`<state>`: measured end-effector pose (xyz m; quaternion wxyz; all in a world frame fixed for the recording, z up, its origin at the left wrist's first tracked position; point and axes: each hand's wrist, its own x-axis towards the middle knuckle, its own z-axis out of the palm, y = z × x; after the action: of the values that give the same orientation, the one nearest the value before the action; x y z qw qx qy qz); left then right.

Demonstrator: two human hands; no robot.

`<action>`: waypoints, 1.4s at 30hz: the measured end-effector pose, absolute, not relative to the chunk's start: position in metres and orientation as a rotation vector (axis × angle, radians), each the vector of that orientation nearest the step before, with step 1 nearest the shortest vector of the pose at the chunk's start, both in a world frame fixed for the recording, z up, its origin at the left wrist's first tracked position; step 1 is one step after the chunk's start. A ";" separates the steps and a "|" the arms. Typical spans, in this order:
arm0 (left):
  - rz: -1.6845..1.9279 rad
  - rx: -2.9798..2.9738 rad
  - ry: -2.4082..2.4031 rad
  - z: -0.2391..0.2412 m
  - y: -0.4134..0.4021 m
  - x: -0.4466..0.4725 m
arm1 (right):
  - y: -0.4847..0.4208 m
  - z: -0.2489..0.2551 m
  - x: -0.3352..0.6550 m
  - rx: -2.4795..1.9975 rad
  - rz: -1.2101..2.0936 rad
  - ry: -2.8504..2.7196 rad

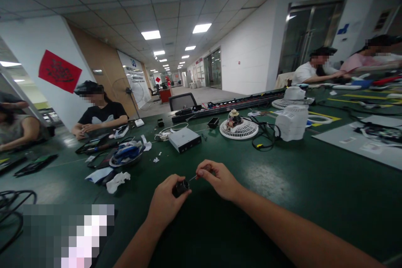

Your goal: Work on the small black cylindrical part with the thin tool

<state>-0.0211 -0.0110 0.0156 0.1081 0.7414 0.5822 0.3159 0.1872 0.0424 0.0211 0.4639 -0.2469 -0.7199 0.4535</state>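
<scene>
My left hand (168, 197) is closed around a small black cylindrical part (181, 188), its open-looking end turned to the right. In my right hand (220, 178) I grip a small screwdriver (194, 178) by its reddish handle, mostly covered by my fingers. The thin metal shaft points left at the end of the black part; whether the tip touches it I cannot tell. Both hands are above the green tabletop (216, 226). Beyond them lies a silver optical drive (184, 139).
Behind the drive are a small black box (213, 122), a white round fan grille (239, 129) with a motor, and a white plastic housing (292, 122). Left stands a bowl (125, 157) with blue cloth, near crumpled tissue (117, 182). Cables (15, 201) lie far left. Other people sit around.
</scene>
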 end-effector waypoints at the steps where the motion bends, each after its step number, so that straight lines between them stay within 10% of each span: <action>1: 0.926 2.185 1.719 0.016 -0.011 -0.021 | 0.042 0.021 0.187 -0.617 1.108 -1.788; 19: 0.916 2.185 1.813 0.012 -0.007 -0.025 | 0.041 0.027 0.194 -0.804 0.307 -2.263; 42: 0.765 2.112 1.629 0.023 -0.013 -0.016 | 0.034 0.029 0.181 -1.087 0.622 -2.304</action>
<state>-0.0157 -0.0130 0.0226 0.1824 0.7485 0.5771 0.2712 0.1813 0.0342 0.0287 0.2569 -0.4007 -0.8491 0.2291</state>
